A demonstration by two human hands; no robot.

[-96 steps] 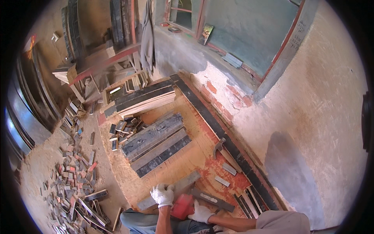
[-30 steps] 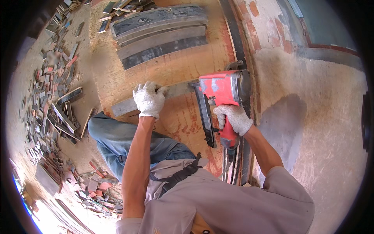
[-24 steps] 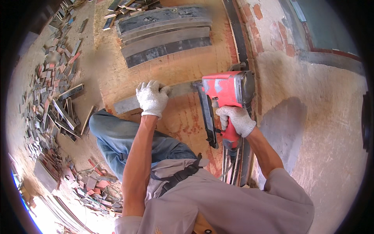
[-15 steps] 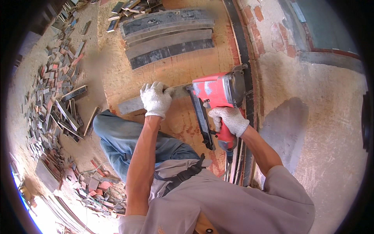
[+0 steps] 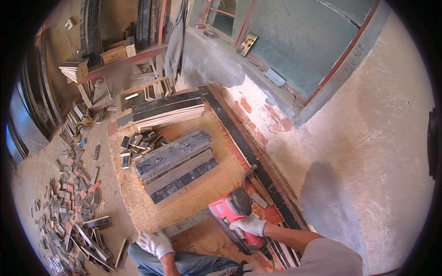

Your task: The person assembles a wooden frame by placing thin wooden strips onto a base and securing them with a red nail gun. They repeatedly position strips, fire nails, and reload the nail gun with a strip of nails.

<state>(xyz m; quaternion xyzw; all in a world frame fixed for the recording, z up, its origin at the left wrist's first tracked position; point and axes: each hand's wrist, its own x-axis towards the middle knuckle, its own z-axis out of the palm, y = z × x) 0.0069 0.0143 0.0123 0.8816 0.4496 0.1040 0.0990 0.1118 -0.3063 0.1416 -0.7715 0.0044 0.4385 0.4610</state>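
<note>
nailer [image 5: 224, 208], red and black, found at the right end of the grey strip [image 5: 187, 222] on the worktop [image 5: 159, 214]. held in the right hand [image 5: 248, 225], at four o'clock from the tool, fingers clamped round the grip. cannot confirm contact between nose and strip.

strip lying at about eight o'clock from the nailer, flat as far as visible. left hand [image 5: 155, 244] also at eight o'clock, farther out, just beside the strip's left end. badly blurred: cannot tell fingers apart from together, nor confirm any touch on the wood.

step in hand judged to be work with the nailer on the strip; cannot verify any fastener driven. next move judged to call for a firm left-hand hold on the strip, well clear of the nose, and for square seating of the nose before any pull of the trigger.

farther out from the nailer: block [image 5: 259, 199] between two and three o'clock; hammer [image 5: 258, 184] at one, beside the dark rail [image 5: 251, 154]; planks [image 5: 179, 165] between ten and eleven, laid side by side; offcuts [image 5: 138, 145] at ten, jumbled; scraps [image 5: 76, 198] at nine, strewn over the floor.
</note>
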